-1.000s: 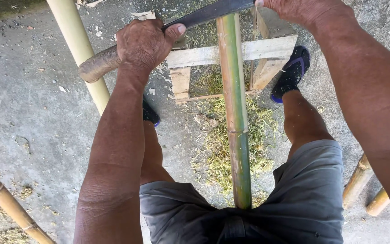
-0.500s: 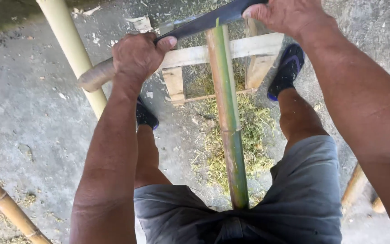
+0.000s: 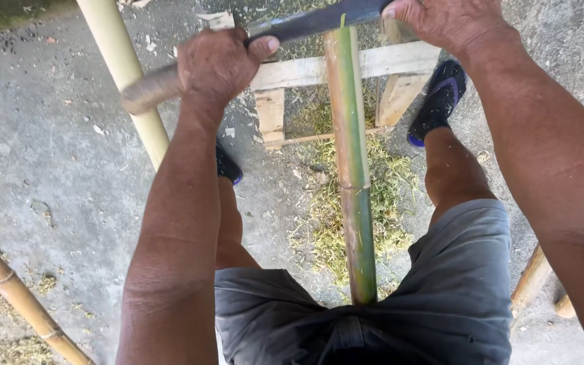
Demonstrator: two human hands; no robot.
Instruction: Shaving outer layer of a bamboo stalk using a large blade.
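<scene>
Gripping a blade, left hand beside green bamboo.

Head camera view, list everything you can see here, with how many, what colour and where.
Green bamboo pole: one, green and yellowish, centre, running from the lap up to the blade.
Blade: one, dark metal, laid across the top of the green bamboo pole.
Wooden handle: one, brown, sticking out beside the left hand.
Wooden frame: one, pale wood, on the ground under the pole.
Pale bamboo pole: one, cream, upper left, slanting.
Brown bamboo pole: one, tan, lower left corner.
Bamboo pieces: at least two, tan, right edge.
Shavings: scattered, yellow-green, on the grey concrete.
Shoes: two, dark with blue.
Shorts: grey, bottom.
Left hand: grips the handle.
Right hand: presses on the blade's far end.
</scene>
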